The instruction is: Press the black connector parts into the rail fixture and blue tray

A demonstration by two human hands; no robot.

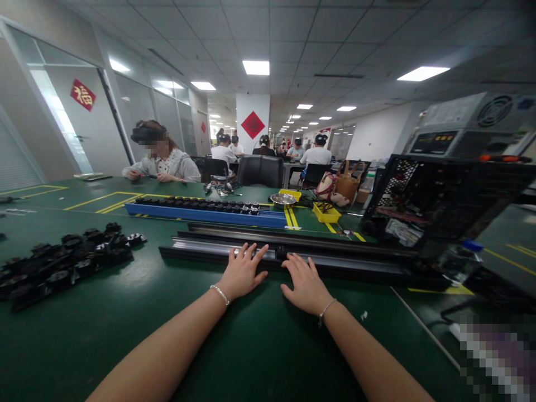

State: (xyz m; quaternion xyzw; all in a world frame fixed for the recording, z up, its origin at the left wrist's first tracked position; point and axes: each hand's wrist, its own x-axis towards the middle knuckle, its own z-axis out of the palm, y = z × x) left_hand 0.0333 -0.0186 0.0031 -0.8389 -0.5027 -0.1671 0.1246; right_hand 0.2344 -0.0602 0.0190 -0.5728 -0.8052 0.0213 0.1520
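Both hands rest at the near edge of a long black channel-shaped rail (pixel 360 267) that lies across the green table. My left hand (pixel 243 273) is open, fingers spread over the rail's shiny inner strip. To its right, my right hand (pixel 305 282) is open too, its fingertips close to a small black part (pixel 281 253) sitting in the rail. Whether the fingers press on that part I cannot tell. A second black rail (pixel 234 231) runs parallel just behind. Neither hand is wrapped round anything.
Rows of black parts (pixel 67 259) lie at left. Beyond the rails are a blue tray (pixel 201 215) of black parts, a metal bowl (pixel 283 199) and a yellow bin (pixel 326 213). An open computer case (pixel 406 195) stands at right. A co-worker (pixel 163 159) sits across the table.
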